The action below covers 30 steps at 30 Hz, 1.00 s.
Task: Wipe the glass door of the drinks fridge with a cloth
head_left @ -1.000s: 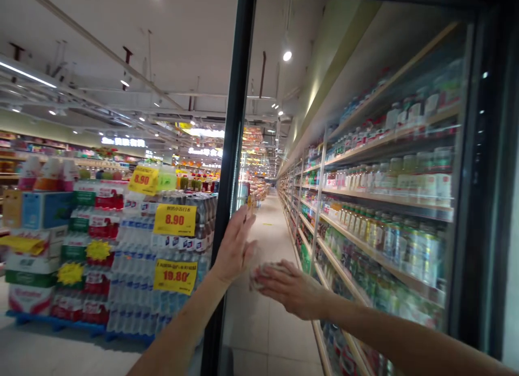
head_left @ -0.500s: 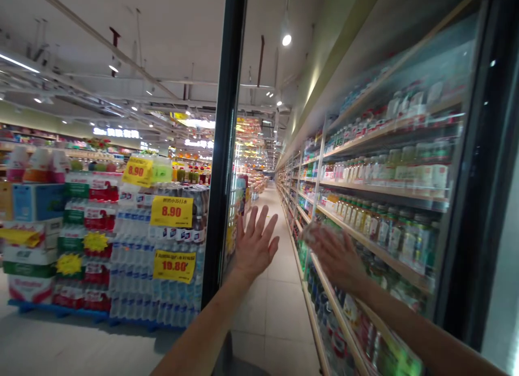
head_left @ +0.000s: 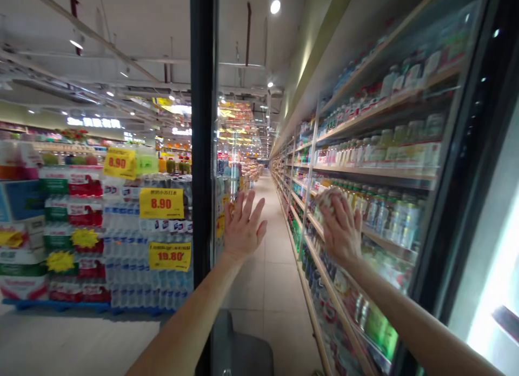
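Note:
A glass door pane in a dark frame (head_left: 204,149) stands upright in front of me. My left hand (head_left: 244,230) is open, its fingers spread and palm forward against the glass near the frame's left upright. Farther right, my right hand (head_left: 343,233) presses a crumpled pale cloth (head_left: 329,199) to the pane. Its fingers lie over the cloth, which shows past the fingertips. Bottled drinks (head_left: 389,214) on long shelves appear in the glass behind this hand; I cannot tell how much is reflection.
Left of the frame, stacked water packs (head_left: 146,279) stand on a blue pallet (head_left: 65,306), with yellow price signs (head_left: 161,203) on them. A tiled aisle (head_left: 279,289) shows through the pane. Low in front is a dark grey object (head_left: 247,351). The right door edge (head_left: 458,165) is dark.
My right hand with the cloth has moved slightly right and up in view and is less blurred. The left hand stays spread on the glass. The view has shifted, so the frame sits farther left.

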Available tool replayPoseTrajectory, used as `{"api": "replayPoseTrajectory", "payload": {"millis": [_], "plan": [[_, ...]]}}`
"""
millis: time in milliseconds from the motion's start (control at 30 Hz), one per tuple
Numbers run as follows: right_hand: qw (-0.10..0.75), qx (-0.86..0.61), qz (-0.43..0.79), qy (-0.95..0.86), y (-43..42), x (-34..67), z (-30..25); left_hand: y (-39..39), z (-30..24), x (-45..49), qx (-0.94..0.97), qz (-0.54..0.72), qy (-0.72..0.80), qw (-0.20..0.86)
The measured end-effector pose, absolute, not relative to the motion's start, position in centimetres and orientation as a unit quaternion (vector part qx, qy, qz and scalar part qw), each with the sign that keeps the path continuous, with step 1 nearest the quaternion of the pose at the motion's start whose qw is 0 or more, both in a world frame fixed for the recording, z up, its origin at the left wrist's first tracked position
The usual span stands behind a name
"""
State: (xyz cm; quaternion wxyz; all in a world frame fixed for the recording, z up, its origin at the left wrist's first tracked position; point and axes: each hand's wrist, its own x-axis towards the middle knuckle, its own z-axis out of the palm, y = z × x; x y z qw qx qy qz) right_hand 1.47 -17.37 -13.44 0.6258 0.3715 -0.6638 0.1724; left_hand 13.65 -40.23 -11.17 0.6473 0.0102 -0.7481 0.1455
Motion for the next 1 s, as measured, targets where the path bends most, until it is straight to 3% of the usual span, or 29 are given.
{"api": "replayPoseTrajectory", "payload": {"millis": [67,233,433,633,800,1000], "plan": [[0.628,0.352,0.174,-0.672,-17.3,1.4,-13.5,-40.2,-11.1,13.6,0.008,0.146,-0.747,0.649],[0.560,0.519,0.041,-0.645,-17.3,2.3,-17.4,-39.2,-12.0,14.0,0.015,0.138,-0.748,0.649],[0.639,0.370,0.171,-0.652,-17.9,2.4,-14.3,-38.3,-13.6,14.5,0.000,0.146,-0.733,0.664],[0.599,0.473,0.093,-0.640,-17.2,2.1,-15.1,-38.5,-13.5,14.4,-0.001,0.138,-0.744,0.654],[0.666,0.232,0.253,-0.662,-16.5,0.2,-13.8,-38.9,-13.6,13.8,-0.002,0.151,-0.734,0.662],[0.634,0.349,0.181,-0.666,-17.7,0.8,-16.0,-39.1,-13.6,13.6,-0.002,0.147,-0.732,0.666]]}}
